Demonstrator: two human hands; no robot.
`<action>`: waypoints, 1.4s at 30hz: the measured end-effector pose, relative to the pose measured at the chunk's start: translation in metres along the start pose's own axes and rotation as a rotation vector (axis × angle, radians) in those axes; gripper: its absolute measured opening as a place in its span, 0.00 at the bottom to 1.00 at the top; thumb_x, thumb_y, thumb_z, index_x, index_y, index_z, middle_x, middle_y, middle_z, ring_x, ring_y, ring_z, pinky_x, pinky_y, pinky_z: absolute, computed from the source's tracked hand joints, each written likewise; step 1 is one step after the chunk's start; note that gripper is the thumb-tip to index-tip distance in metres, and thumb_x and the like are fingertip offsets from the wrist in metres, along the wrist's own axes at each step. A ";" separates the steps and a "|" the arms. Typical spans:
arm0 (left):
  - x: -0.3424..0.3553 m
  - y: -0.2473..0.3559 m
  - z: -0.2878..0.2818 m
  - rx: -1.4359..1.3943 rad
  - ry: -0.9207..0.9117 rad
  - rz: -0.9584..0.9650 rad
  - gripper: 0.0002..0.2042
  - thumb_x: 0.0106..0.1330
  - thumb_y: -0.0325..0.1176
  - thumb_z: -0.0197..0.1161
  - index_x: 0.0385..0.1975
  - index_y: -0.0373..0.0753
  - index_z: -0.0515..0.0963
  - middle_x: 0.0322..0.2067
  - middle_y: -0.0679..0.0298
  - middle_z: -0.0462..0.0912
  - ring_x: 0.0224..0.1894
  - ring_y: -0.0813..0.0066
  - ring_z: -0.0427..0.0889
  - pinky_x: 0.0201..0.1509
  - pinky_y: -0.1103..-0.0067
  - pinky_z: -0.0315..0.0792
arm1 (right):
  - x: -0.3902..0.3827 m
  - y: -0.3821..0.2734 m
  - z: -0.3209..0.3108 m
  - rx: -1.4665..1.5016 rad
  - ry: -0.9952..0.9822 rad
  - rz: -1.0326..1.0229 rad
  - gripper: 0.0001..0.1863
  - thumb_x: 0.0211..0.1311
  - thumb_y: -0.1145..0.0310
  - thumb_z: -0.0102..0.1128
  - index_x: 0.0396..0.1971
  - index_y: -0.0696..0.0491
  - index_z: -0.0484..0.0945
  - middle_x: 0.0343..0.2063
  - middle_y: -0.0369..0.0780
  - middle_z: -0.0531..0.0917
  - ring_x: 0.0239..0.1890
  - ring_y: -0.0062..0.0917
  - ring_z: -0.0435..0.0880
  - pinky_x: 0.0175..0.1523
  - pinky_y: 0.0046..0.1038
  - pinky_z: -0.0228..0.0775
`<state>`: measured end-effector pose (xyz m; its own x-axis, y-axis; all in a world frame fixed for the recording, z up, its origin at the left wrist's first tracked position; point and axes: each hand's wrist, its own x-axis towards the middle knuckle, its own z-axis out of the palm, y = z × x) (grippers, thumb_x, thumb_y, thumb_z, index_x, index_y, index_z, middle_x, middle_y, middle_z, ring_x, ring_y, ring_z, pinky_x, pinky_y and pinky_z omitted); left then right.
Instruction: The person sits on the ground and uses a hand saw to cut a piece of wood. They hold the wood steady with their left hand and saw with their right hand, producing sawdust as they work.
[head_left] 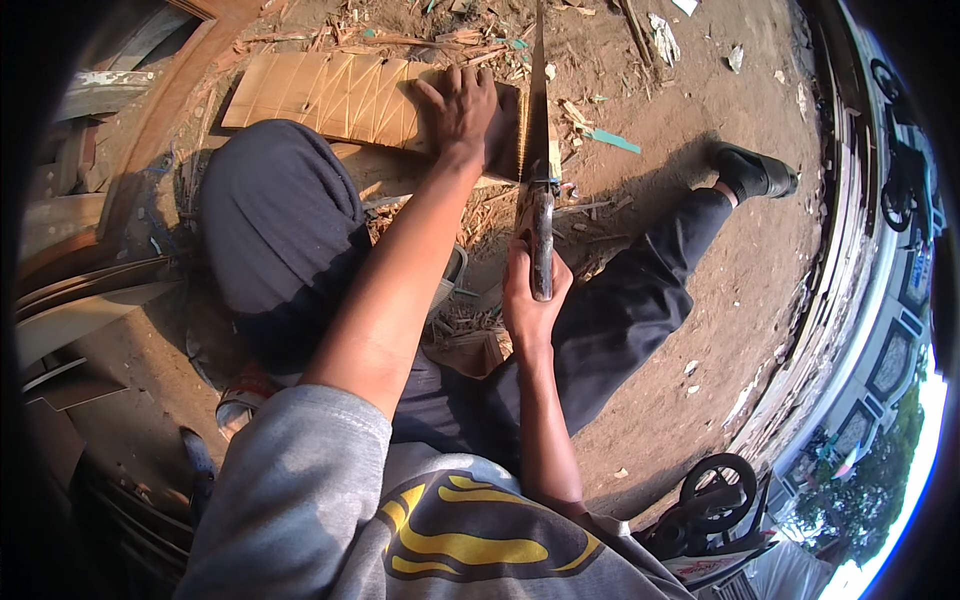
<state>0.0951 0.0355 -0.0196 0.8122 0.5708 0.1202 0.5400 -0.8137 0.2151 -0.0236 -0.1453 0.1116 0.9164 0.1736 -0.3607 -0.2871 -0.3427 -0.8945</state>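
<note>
A flat wooden board with zigzag lines across its face lies in front of me. My left hand presses down on it near the right end, fingers spread and lying flat. My right hand is closed around the dark handle of a hand saw. The blade points away from me, seen nearly edge-on, alongside the board's right end. From this view I cannot tell whether its teeth touch the wood. Shadow darkens the board between my left hand and the saw.
Wood chips and splinters litter the dirt ground around the board. A green strip lies right of the saw. My dark-trousered right leg stretches out to the right, my bent left knee beside the board. Wooden frames stand at left.
</note>
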 end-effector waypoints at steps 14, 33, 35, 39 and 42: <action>0.001 -0.004 -0.008 0.042 -0.092 -0.008 0.14 0.69 0.31 0.42 0.50 0.40 0.72 0.51 0.59 0.74 0.60 0.64 0.66 0.60 0.34 0.48 | 0.008 -0.016 -0.005 0.085 -0.042 0.081 0.13 0.60 0.71 0.52 0.17 0.56 0.65 0.14 0.27 0.62 0.19 0.10 0.57 0.23 0.21 0.50; 0.003 -0.008 0.014 0.041 -0.076 -0.033 0.14 0.66 0.33 0.50 0.51 0.42 0.71 0.52 0.53 0.73 0.56 0.53 0.71 0.56 0.37 0.60 | 0.001 -0.060 -0.028 0.015 -0.139 0.177 0.09 0.61 0.68 0.58 0.29 0.59 0.73 0.19 0.31 0.70 0.22 0.11 0.66 0.27 0.19 0.61; 0.008 -0.007 0.017 -0.179 0.032 -0.064 0.15 0.67 0.31 0.49 0.53 0.41 0.68 0.57 0.48 0.69 0.58 0.49 0.69 0.58 0.44 0.62 | 0.000 -0.061 -0.038 -0.014 -0.117 0.116 0.09 0.61 0.69 0.59 0.35 0.59 0.73 0.23 0.31 0.73 0.25 0.11 0.70 0.29 0.17 0.63; -0.002 -0.015 0.036 -0.582 0.035 0.001 0.17 0.67 0.27 0.46 0.55 0.40 0.65 0.61 0.42 0.63 0.61 0.43 0.66 0.60 0.58 0.67 | -0.003 -0.055 -0.043 0.108 -0.114 -0.031 0.05 0.61 0.73 0.58 0.34 0.56 0.72 0.22 0.34 0.75 0.24 0.14 0.73 0.29 0.17 0.64; -0.018 -0.012 -0.045 -0.288 -0.552 0.224 0.21 0.65 0.25 0.47 0.60 0.36 0.62 0.66 0.44 0.55 0.67 0.48 0.57 0.66 0.55 0.58 | 0.000 -0.047 -0.044 0.184 -0.145 -0.103 0.05 0.63 0.74 0.54 0.36 0.57 0.70 0.22 0.36 0.76 0.24 0.17 0.75 0.30 0.19 0.66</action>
<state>0.0637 0.0399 0.0193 0.9333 0.1887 -0.3056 0.3264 -0.8007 0.5024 0.0023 -0.1698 0.1652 0.8977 0.3342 -0.2873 -0.2522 -0.1450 -0.9568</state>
